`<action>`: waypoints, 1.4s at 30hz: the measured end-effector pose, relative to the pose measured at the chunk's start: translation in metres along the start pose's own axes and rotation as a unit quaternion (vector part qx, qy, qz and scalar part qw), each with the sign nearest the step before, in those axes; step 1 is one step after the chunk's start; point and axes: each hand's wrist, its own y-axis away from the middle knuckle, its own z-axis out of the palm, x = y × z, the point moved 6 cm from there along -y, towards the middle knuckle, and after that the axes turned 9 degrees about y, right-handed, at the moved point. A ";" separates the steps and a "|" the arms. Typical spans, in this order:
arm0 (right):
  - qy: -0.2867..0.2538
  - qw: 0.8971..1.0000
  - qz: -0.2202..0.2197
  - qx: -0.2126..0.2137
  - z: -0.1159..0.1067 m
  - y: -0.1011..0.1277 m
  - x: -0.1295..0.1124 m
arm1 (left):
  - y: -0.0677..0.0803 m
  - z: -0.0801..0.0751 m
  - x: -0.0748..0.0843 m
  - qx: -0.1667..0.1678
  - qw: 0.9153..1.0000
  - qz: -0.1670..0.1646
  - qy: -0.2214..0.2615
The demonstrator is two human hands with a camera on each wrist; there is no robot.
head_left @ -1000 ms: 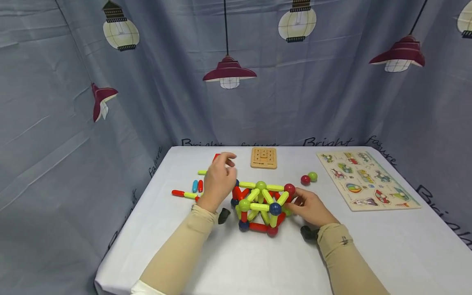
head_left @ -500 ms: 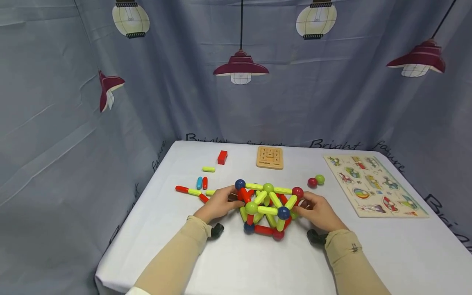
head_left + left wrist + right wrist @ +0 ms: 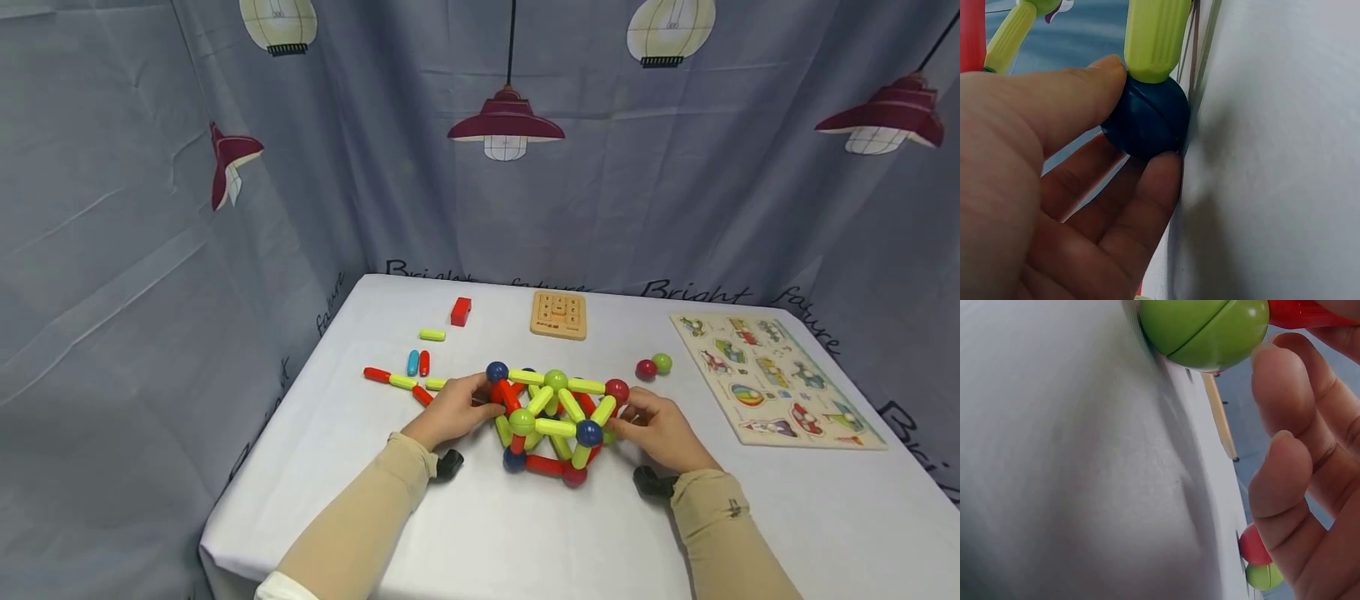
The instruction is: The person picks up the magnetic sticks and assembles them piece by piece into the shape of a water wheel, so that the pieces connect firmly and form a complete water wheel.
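A ball-and-stick structure (image 3: pixel 556 427) stands on the white table, built of yellow-green and red sticks joined by blue, green and dark red balls. My left hand (image 3: pixel 452 414) is at its left side. In the left wrist view, the thumb and fingers pinch a low dark blue ball (image 3: pixel 1147 119) with a yellow-green stick (image 3: pixel 1157 40) rising from it. On the right side, my right hand (image 3: pixel 662 431) holds the structure by a red stick (image 3: pixel 1304 314) just above a low green ball (image 3: pixel 1204 331). Its lower fingers stay apart from that ball.
Loose red, yellow-green and blue sticks (image 3: pixel 402 381) lie at the left, with a red block (image 3: pixel 461 312) behind them. A wooden number puzzle (image 3: pixel 558 315) sits at the back. Right of it are a loose red ball (image 3: pixel 646 369), a green ball (image 3: pixel 662 362) and a picture puzzle board (image 3: pixel 780 379).
My left hand has come down from above the loose pieces to the structure's left side and taken hold of it. My right hand stays at the right side. The head view has shifted slightly.
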 end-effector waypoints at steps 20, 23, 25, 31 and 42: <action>0.023 0.996 0.073 -0.047 0.022 0.006 0.003 | 0.001 0.015 -0.003 0.020 0.999 -0.032 0.017; 0.029 0.996 0.078 -0.037 0.024 0.004 -0.001 | 0.001 0.014 -0.003 0.034 0.999 -0.032 0.013; 0.030 0.996 0.081 -0.031 0.025 0.002 -0.003 | 0.002 0.013 -0.002 0.041 0.999 -0.029 0.013; 0.029 0.996 0.086 -0.023 0.027 -0.003 -0.006 | 0.002 0.013 -0.002 0.055 0.998 -0.029 0.020; 0.023 0.995 0.093 -0.016 0.026 -0.001 -0.003 | 0.000 0.016 0.000 0.067 0.998 -0.019 0.008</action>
